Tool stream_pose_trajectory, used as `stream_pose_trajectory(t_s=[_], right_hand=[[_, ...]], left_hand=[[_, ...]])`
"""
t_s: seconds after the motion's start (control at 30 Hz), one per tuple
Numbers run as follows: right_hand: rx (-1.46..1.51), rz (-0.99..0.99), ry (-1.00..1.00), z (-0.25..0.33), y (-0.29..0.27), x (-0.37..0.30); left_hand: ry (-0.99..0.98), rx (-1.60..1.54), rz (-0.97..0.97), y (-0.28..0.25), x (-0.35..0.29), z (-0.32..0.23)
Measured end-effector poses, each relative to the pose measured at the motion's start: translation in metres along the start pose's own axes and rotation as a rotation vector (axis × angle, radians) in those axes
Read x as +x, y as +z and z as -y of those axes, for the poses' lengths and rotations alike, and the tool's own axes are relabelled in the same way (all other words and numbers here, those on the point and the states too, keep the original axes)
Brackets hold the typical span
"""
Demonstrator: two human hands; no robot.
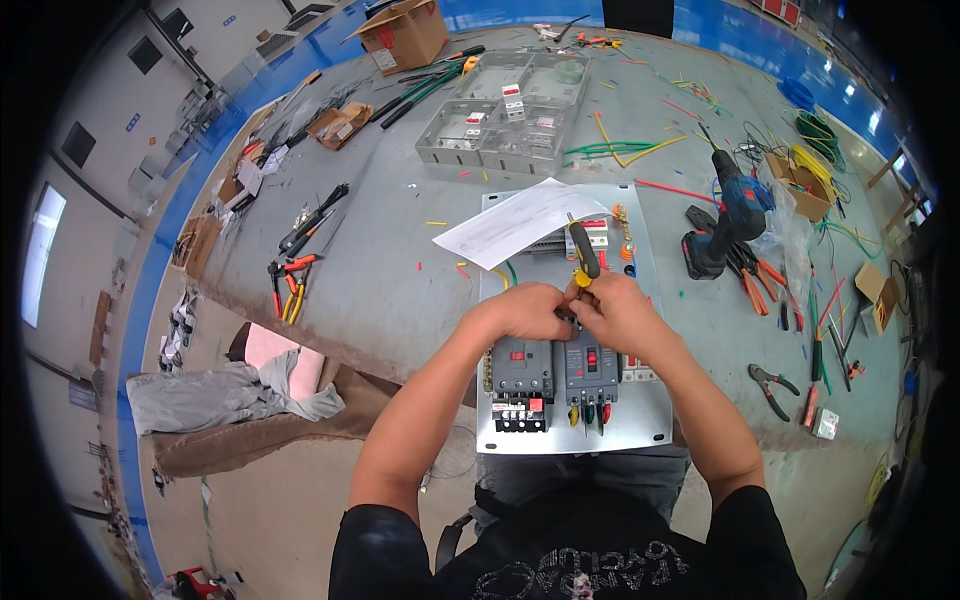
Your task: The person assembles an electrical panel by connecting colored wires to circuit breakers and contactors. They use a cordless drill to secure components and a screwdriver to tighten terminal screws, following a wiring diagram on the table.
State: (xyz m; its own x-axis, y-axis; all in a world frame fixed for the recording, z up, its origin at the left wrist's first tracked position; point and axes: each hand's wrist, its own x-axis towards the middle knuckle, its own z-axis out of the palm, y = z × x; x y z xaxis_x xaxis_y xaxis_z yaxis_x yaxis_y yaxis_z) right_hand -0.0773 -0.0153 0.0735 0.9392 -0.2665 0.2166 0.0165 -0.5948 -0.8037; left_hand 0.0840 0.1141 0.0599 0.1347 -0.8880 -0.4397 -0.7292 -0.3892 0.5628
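Note:
A metal mounting plate (520,442) lies before me at the table edge, carrying breakers and wiring. My right hand (610,305) is closed round a screwdriver (584,250) with a black and yellow handle, its shaft pointing away from me. Beside it, my left hand (535,310) has its fingers bent together; whatever they pinch is hidden. Both hands meet at the far end of a grey moulded-case breaker (591,365) with a red switch and yellow, green and red wire ends at its near side. To its left sits another breaker (522,365) with a black relay block (520,413) below.
White paper (525,225) covers the plate's far part. A cordless drill (735,205) stands at the right, near pliers (770,390) and loose wires. Farther back is a clear divided bin (490,150). Hand tools (292,285) lie left; a draped seat (250,420) adjoins the table.

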Motion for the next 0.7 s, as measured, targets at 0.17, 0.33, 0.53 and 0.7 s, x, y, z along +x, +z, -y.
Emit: stream_pose_trajectory(t_s=[0.17, 0.33, 0.53, 0.7], right_hand=[[-0.243, -0.078, -0.089, -0.009, 0.006, 0.004], [-0.33, -0.131, -0.043, -0.005, 0.009, 0.0], [-0.221, -0.05, -0.098, 0.002, 0.007, 0.0], [-0.222, -0.011, -0.074, 0.014, 0.002, 0.002]], left_hand=[[0.024, -0.06, -0.016, 0.001, -0.001, 0.002], [0.022, 0.029, -0.008, -0.002, 0.001, -0.002], [0.036, -0.009, -0.029, 0.003, 0.003, 0.003], [0.042, -0.003, -0.044, 0.004, 0.003, 0.004]])
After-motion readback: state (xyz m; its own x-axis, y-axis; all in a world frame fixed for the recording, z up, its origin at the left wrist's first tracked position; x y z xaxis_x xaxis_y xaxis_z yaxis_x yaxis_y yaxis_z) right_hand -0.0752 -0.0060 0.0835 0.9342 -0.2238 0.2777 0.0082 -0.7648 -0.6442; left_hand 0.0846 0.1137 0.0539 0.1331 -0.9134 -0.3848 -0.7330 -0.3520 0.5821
